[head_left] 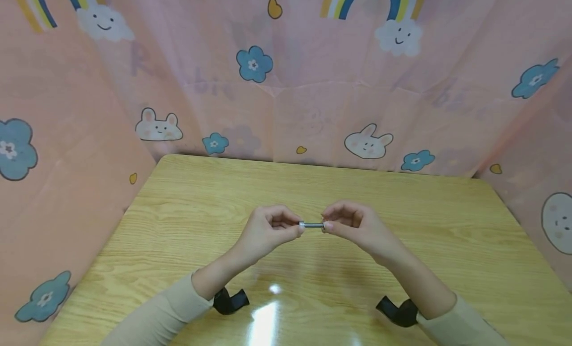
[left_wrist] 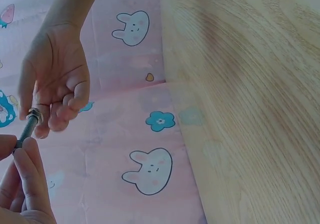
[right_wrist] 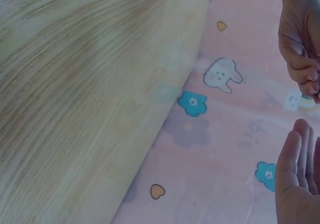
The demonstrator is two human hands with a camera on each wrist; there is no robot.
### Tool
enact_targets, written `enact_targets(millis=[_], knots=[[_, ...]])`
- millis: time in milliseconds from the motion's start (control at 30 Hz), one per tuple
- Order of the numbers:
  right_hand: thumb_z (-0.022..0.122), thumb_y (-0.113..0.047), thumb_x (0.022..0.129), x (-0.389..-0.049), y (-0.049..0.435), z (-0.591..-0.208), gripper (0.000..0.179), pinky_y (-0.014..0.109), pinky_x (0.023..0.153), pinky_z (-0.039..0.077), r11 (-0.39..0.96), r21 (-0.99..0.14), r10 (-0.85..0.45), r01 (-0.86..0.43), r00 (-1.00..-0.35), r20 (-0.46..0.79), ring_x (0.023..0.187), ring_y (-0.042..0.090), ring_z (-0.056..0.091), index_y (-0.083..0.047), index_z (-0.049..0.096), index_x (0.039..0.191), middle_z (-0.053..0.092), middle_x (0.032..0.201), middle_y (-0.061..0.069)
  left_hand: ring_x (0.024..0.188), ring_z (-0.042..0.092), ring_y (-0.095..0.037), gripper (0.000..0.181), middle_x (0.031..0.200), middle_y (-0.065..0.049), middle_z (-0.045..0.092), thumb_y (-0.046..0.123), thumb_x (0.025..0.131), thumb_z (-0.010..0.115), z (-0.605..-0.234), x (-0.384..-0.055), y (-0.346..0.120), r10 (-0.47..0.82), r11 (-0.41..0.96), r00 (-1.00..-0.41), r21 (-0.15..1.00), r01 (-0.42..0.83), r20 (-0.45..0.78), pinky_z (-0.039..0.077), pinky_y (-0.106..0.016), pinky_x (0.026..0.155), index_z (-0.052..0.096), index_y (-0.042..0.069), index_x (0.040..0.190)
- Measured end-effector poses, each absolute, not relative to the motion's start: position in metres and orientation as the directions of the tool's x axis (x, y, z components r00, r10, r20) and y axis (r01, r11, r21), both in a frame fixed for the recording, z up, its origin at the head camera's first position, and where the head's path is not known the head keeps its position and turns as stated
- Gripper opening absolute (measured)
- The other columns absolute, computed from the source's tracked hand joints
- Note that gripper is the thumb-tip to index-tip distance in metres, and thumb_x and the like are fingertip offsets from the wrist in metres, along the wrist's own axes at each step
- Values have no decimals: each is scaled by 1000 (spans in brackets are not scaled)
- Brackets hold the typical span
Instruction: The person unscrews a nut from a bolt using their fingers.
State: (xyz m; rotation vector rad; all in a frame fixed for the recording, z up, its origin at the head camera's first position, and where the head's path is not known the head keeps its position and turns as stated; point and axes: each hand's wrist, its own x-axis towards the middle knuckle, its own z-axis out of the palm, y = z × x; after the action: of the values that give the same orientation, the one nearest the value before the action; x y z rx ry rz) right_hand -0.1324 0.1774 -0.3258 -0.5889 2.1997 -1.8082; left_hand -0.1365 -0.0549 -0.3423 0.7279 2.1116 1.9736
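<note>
A pink cloth (head_left: 304,112) hung beyond the far edge of the wooden table (head_left: 201,197). Rabbit faces (head_left: 367,144) and blue flowers (head_left: 216,143) patterned it near that edge, rainbows (head_left: 395,4) higher.

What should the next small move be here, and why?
Probably a small turn of the nut by the right hand, with the left hand holding the bolt steady: the left hand pinches one end, the right hand pinches the nut at the other, and bolt shows between them. Which way to turn cannot be told.
</note>
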Motion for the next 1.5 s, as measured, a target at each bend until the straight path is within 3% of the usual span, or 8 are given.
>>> enact_targets(millis=[167,400,567,833,1000,1133,1300,1500], knots=[[58,-9,92,-133,176,-326,21,35,75,55,152,-980,-435,-127,-899,49,78,18,66,11,57,101,66,86,7,75,65,-22,12,85,-11,68,6,84,67,-342,-136,-55,442,15,-872,970,241,210,55,-29,67,67,-2,93],[62,-7,89,-132,176,-325,24,30,78,53,150,-981,-416,-123,-908,51,84,17,63,9,56,106,62,96,8,73,64,-18,12,86,-10,67,6,84,68,-343,-136,-56,440,17,-874,971,236,205,55,-28,66,67,-2,93],[57,-12,93,-134,174,-326,23,35,77,54,165,-981,-419,-103,-908,25,80,20,66,8,58,103,65,88,8,73,65,-19,12,85,-10,67,6,84,67,-343,-136,-56,439,18,-875,972,236,205,55,-29,67,67,-1,93],[68,-3,83,-134,176,-325,29,32,75,54,164,-977,-453,-136,-890,48,88,20,62,7,56,107,59,101,13,76,64,-27,12,87,-10,67,6,84,67,-343,-137,-56,437,12,-876,972,234,205,55,-29,67,67,-2,93],[61,-13,91,-134,174,-325,27,36,79,53,209,-974,-455,-88,-890,-17,85,20,64,7,56,108,63,95,16,77,64,-32,12,87,-10,67,6,84,68,-345,-137,-57,432,13,-879,973,230,202,55,-29,68,67,-1,93],[60,-13,92,-135,174,-324,25,37,80,53,192,-979,-442,-75,-897,-18,83,19,65,8,57,105,65,91,13,77,64,-29,12,87,-10,67,7,84,68,-344,-138,-57,428,19,-881,973,231,201,55,-29,68,68,-1,93],[64,-5,86,-134,176,-324,25,30,78,53,164,-979,-451,-120,-892,33,88,18,62,7,56,107,60,99,9,76,64,-26,12,88,-11,66,6,84,67,-344,-138,-57,433,8,-876,971,241,213,55,-29,68,67,-2,93],[58,-12,93,-134,174,-326,23,37,78,54,152,-985,-442,-78,-897,3,82,20,66,7,57,107,65,92,11,74,65,-21,12,86,-10,67,6,84,68,-345,-138,-56,427,10,-880,972,236,209,55,-29,67,67,-2,93]])
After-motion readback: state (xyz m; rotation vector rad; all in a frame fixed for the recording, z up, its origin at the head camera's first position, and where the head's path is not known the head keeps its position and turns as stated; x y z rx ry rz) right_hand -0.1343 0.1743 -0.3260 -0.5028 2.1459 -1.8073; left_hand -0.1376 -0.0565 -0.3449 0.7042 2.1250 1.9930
